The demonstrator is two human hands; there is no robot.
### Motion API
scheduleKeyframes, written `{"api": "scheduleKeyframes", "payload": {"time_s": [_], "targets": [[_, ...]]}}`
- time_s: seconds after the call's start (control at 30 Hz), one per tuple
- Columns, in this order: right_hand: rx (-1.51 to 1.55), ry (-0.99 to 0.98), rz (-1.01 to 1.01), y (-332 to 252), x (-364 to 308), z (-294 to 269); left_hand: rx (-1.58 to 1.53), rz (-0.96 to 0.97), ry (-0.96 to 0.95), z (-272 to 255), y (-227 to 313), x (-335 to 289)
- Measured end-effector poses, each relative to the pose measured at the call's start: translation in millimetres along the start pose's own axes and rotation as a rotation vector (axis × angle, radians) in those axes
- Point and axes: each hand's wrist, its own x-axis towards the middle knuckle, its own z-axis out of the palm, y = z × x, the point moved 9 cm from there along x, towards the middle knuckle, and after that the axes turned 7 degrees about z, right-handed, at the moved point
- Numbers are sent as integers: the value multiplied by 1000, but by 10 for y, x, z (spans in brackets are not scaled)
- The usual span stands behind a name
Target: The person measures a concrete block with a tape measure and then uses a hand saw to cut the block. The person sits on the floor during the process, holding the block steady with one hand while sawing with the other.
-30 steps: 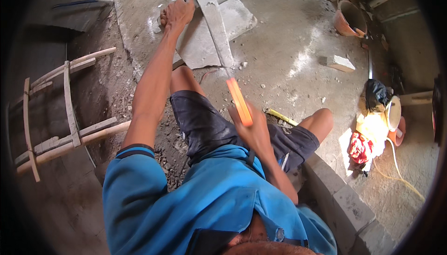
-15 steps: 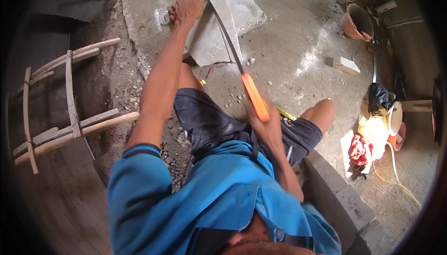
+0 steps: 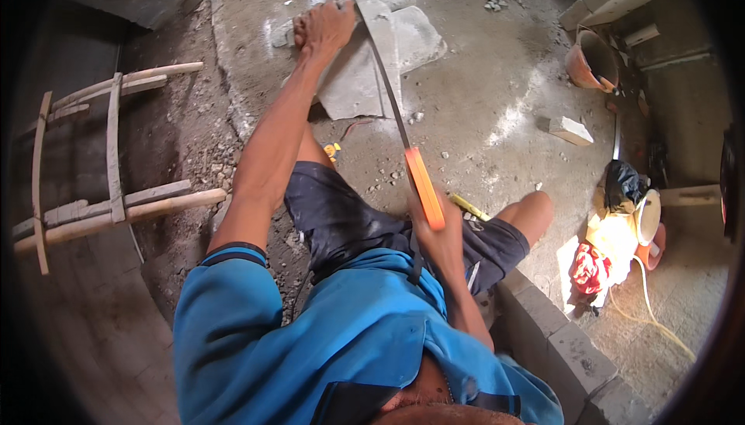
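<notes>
- Before us, over the dusty floor [image 3: 481, 115], one handsaw [image 3: 424, 192] reaches from our right hand [image 3: 440, 231] to the pale grey block [image 3: 353, 88].
- Its long axis runs away from our body and leans somewhat to the left; the orange handle is toward us, and the dark blade [image 3: 390, 90] points forward.
- The blade passes over the block, and its far part comes just beside our left hand [image 3: 324, 28]; whether the teeth touch, we cannot tell.
- Our right hand is closed around the handle, above our dark shorts [image 3: 349, 208].
- Our left hand has its fingers curled, at the upper left side of the block; we cannot tell if it grips the block or only leans there.
- Beyond and to the right of the block, we see two more pale slabs [image 3: 419, 37].
</notes>
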Motion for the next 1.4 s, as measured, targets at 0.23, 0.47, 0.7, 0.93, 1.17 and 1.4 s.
{"api": "scheduleKeyframes", "payload": {"time_s": [0.23, 0.47, 0.7, 0.93, 1.17, 1.4], "targets": [[23, 91, 28, -201, 699, -148, 129, 219, 202, -44, 847, -293], [52, 48, 34, -164, 353, -69, 107, 76, 24, 21, 580, 57], [93, 80, 82, 142, 80, -307, 149, 145, 221, 42, 630, -163], [-52, -64, 23, -57, 400, 94, 186, 152, 252, 15, 436, -94], [-17, -6, -156, -229, -57, -14, -5, 70, 35, -85, 144, -308], [40, 22, -115, -258, 667, 312, 32, 134, 215, -41, 457, -368]]}}
